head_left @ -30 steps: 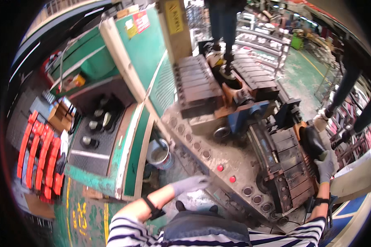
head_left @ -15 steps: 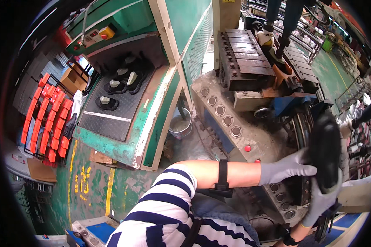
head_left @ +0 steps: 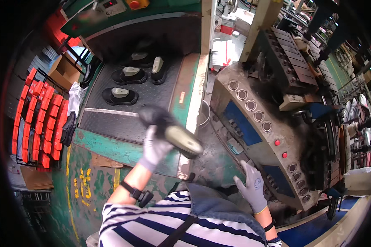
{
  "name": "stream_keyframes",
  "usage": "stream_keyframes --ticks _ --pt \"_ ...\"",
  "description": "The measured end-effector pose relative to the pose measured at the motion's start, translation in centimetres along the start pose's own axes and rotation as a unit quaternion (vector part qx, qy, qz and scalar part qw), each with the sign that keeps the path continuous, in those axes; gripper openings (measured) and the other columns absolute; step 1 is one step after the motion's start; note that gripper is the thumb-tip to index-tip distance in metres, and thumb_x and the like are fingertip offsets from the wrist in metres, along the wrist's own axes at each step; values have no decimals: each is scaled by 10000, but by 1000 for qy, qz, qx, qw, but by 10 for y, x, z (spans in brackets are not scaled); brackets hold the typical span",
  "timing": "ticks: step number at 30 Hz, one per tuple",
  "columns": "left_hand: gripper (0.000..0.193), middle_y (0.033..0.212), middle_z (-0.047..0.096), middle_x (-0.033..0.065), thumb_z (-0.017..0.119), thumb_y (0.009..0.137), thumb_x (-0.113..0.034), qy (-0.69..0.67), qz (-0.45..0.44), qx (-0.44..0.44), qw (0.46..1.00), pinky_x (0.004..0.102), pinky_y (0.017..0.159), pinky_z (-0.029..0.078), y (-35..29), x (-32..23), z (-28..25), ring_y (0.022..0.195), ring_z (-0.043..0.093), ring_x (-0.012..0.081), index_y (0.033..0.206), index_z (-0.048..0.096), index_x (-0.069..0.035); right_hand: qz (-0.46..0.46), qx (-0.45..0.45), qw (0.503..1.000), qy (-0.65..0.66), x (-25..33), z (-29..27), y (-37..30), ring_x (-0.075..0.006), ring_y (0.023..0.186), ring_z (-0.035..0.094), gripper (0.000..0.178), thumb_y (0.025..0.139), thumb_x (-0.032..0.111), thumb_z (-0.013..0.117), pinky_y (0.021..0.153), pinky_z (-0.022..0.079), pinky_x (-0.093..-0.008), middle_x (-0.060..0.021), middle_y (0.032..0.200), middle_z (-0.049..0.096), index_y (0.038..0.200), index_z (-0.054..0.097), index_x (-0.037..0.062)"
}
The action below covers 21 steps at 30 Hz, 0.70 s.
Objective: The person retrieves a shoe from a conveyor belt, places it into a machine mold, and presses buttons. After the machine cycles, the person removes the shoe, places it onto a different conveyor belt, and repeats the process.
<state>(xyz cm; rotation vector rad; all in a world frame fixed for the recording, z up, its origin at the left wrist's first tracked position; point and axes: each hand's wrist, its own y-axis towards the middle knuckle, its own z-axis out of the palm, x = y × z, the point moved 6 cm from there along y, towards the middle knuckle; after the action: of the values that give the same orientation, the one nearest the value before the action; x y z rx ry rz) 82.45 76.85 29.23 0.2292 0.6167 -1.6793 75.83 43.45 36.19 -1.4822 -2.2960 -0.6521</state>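
My left hand [head_left: 156,147], in a pale grey glove, grips a black shoe [head_left: 157,119] with a light green shoe last in its opening. The shoe is held tilted over the front right part of a green machine's bed, blurred by motion. On the dark textured mat [head_left: 107,121] of that bed sit several black shoes [head_left: 127,96], each with a pale last in it. My right hand [head_left: 252,190], gloved too, hangs low in front of my body, fingers apart with nothing in them, near the control panel of the machine on the right.
The press [head_left: 292,61] on the right has a slanted panel with round buttons [head_left: 251,106]. A white bucket [head_left: 204,114] stands between the machines. To the left are a rack of orange-red blocks [head_left: 39,117] and a cardboard box [head_left: 66,70]. Yellow lines [head_left: 68,185] mark the floor.
Both hands have come away from the press at the right. My left hand has carried the shoe to the green machine; my right hand has let go of it. The view has turned left.
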Motion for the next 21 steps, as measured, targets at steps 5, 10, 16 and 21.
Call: stream_keyframes --ticks 5,10,16,21 --pt "695 1358 544 124 685 828 -521 -140 151 -181 962 493 1005 481 -27 -163 -172 1219 543 315 1334 509 -77 22 40 999 -11 17 50 -10 -298 1075 602 432 840 207 669 906 458 -405 -123 1192 634 1238 577 68" --pt "726 1372 529 87 770 759 -490 -93 223 -249 938 505 1023 454 -9 -258 -265 1238 519 289 1310 517 -91 27 76 996 -37 23 71 -13 -296 1061 600 388 837 200 661 891 458 -411 -113 1171 642 1201 591 86" --pt "930 1441 470 91 679 756 -665 33 99 -292 951 449 1146 292 22 -272 -304 1336 421 289 1449 394 -114 100 121 982 -103 -1 73 -59 -303 1086 585 382 858 257 633 908 448 -419 -128 1156 641 1201 593 93" --pt "1038 1208 632 208 417 773 -866 351 -206 -407 818 462 917 491 -2 -299 -335 1085 620 344 1312 534 13 254 28 959 -121 -25 54 -160 -325 1088 591 349 864 219 639 936 459 -413 -142 1148 646 1182 611 78"
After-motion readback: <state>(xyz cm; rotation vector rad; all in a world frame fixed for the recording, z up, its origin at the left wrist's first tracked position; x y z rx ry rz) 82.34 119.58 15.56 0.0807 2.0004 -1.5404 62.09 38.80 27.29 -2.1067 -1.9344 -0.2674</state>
